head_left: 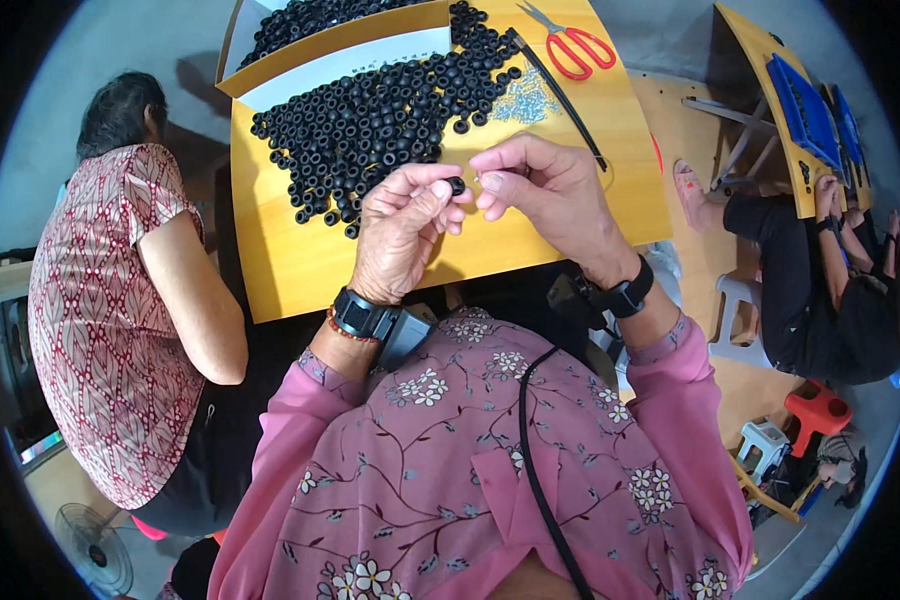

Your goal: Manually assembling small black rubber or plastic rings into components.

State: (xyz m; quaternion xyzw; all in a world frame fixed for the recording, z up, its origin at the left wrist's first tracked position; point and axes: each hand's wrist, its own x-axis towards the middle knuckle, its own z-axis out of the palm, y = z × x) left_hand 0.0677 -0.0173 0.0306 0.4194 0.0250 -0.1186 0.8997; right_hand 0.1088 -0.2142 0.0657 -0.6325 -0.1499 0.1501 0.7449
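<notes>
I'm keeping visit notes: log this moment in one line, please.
left hand: pinches black ring; right hand: close beside it; yellow table: heaped black rings, silvery pieces, red-handled scissors

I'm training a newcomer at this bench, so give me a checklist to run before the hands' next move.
1. Left hand holding a black ring: ok.
2. Right hand gripping a small part: cannot tell; fingertips hide it.
3. All loose rings inside the box: not ok; many lie on the yellow table.
4. Silvery pieces on the table: ok.
5. Scissors away from both hands: ok.
</notes>
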